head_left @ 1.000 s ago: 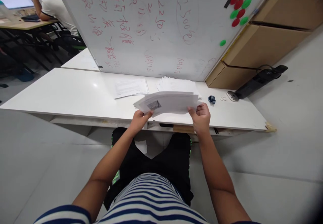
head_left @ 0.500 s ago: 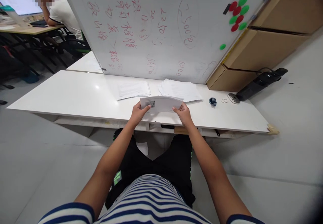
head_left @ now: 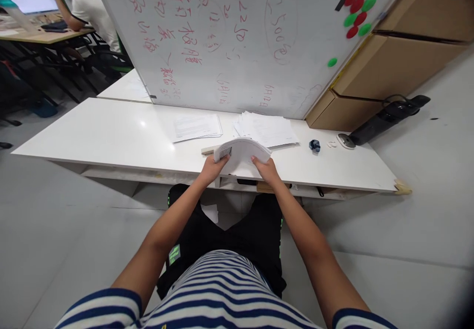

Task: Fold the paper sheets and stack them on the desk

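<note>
I hold a bundle of printed sheets (head_left: 241, 150) with both hands over the near edge of a low white table (head_left: 111, 136). My left hand (head_left: 213, 167) grips its left side by a small dark print. My right hand (head_left: 264, 168) grips the right side. The sheets are bent into an arch between the two hands. A thin tan strip (head_left: 208, 149) lies on the table just left of the bundle.
Two paper stacks lie further back: a neat one (head_left: 196, 126) and a fanned one (head_left: 268, 129). A blue clip (head_left: 314, 145), small white bits and a round white object (head_left: 346, 141) sit at the right. A whiteboard (head_left: 237, 37) leans behind; cardboard boxes (head_left: 400, 57) right. Another person sits far left.
My hands have come closer together, from wide apart on spread sheets to a narrow grip. The sheets went from a flat fan to a gathered, arched bundle lowered onto the table edge.
</note>
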`<action>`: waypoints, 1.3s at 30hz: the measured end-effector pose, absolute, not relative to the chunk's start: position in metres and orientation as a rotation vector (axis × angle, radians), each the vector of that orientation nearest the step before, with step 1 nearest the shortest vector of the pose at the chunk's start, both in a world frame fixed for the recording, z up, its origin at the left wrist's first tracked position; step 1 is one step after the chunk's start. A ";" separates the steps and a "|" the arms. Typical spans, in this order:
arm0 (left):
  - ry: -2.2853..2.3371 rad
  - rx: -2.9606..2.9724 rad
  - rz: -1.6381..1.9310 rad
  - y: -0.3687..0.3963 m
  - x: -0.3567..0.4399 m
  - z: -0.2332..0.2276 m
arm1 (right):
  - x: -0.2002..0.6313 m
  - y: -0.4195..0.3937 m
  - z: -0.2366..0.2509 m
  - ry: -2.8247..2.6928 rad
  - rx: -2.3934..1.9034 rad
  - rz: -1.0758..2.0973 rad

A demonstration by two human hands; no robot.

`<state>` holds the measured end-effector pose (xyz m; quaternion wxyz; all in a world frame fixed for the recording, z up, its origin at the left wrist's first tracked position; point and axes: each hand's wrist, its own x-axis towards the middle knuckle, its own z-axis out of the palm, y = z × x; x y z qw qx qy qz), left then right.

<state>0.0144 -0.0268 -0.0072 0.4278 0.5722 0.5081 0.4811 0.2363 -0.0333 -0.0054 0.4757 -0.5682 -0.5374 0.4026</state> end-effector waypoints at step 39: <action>1.581 2.260 0.639 0.051 -0.022 -0.013 | 0.249 -0.055 -0.030 -0.905 -1.626 1.277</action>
